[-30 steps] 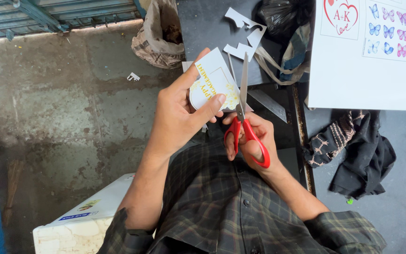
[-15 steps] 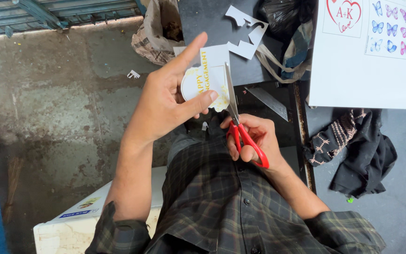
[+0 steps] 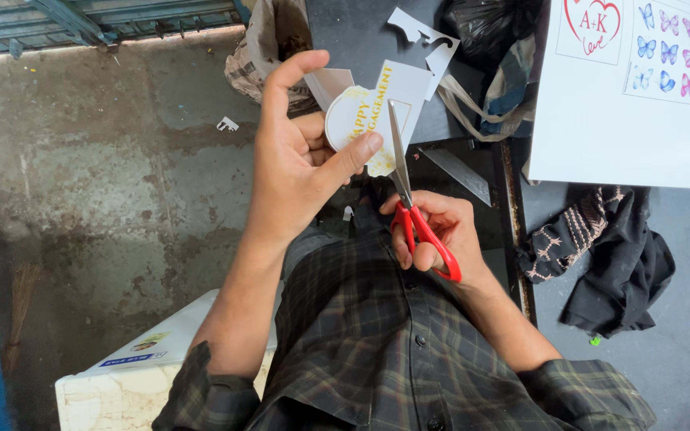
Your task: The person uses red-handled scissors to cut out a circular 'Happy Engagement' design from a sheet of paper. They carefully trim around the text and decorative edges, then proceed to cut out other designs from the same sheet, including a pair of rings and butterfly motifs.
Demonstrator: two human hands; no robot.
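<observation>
My left hand [image 3: 293, 164] pinches a white printed paper cutout [image 3: 365, 116] with yellow lettering and a rounded left edge, thumb on its face and index finger raised. My right hand [image 3: 437, 231] grips red-handled scissors [image 3: 417, 219]. The steel blades point up and away from me and bite into the cutout's right part. Both hands are held above my lap, over my dark plaid shirt.
A dark table [image 3: 377, 32] ahead carries white paper scraps [image 3: 425, 36] and a black bag [image 3: 489, 28]. A white printed sheet [image 3: 624, 96] with a red heart and butterflies lies at right, dark cloth [image 3: 608, 247] below it. A white box [image 3: 137, 367] sits lower left on the concrete floor.
My left hand has turned and shifted the cutout slightly left while the scissors moved further along the paper. My right hand stayed almost in place.
</observation>
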